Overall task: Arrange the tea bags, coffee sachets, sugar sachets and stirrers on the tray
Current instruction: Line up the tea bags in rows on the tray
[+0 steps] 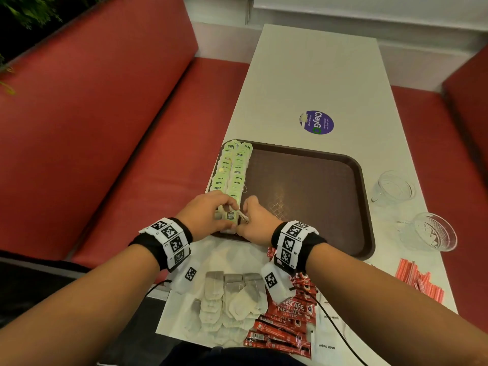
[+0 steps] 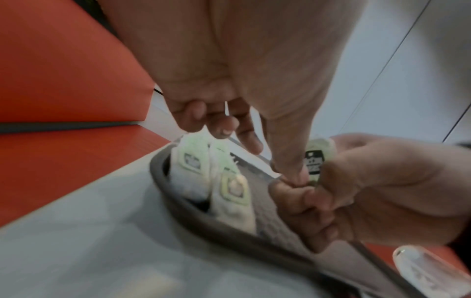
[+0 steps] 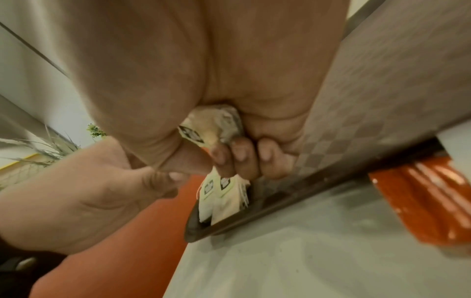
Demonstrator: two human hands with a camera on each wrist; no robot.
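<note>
Two hands meet over the near left corner of a dark brown tray (image 1: 311, 180) set on a long white bench (image 1: 311, 75) between red upholstered seats (image 1: 92, 114). The left hand (image 1: 208, 215) pinches a green-tagged tea bag (image 1: 230, 215) between thumb and fingers, while the right hand (image 1: 257, 223) has its fingers curled tight around the same bag; the right wrist view shows the crumpled bag (image 3: 216, 125) bunched in the right palm. Both hands are grasping, neither released.

Two neat rows of green tea bags (image 1: 232, 167) run along the tray's left edge, from its far corner down to the hands; the rest of the tray shows bare patterned surface. In the left wrist view the nearest bags in the rows (image 2: 216, 173) lie just inside the tray rim (image 2: 178, 203).

On the bench nearer the person lie the remaining supplies: a cluster of plain grey-white tea bags (image 1: 229, 297), beside them on the right a pile of red Nescafé Classic coffee sachets (image 1: 287, 320), and white sugar sachets (image 1: 327, 347) at the bench's near edge. A heap of red-and-white striped stirrers (image 1: 420, 278) lies by the tray's near right corner. Two clear glass cups (image 1: 393, 188) stand to the right of the tray, and a round purple sticker (image 1: 317, 122) marks the bench beyond it. Both wrists carry black bands with printed marker tags.
</note>
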